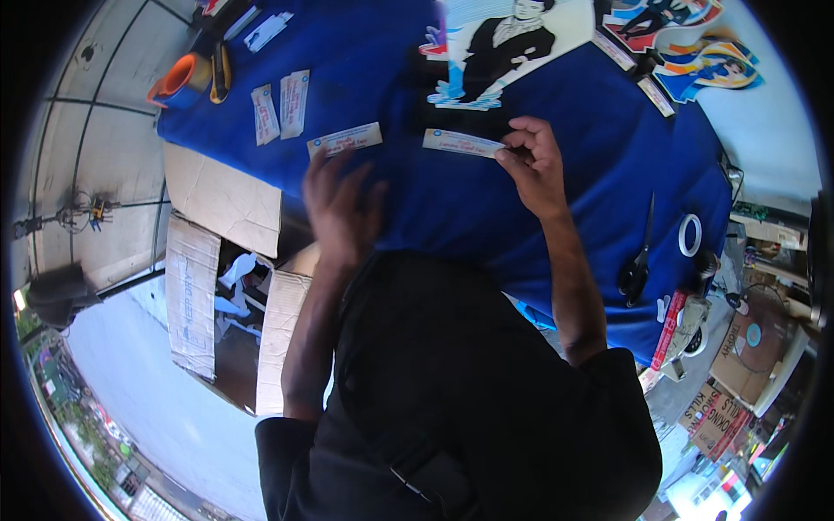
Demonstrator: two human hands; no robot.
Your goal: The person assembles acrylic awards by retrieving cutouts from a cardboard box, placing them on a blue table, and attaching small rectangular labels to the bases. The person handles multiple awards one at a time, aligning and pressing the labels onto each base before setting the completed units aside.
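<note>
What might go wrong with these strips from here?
The left hand, blurred, might knock the nearest strip askew. The right hand pinches another strip at one end, so it may bend or slip. The open cardboard box beside the blue cloth could swallow any strip brushed off.

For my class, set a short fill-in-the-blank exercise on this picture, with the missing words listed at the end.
1. The right hand pinches a printed strip by its ____ end.
2. The colour of the cloth under the strip is ____.
3. The open box on the person's left is made of ____.
4. The scissors on the cloth have handles coloured ____.

Missing words: right; blue; cardboard; black.
</note>
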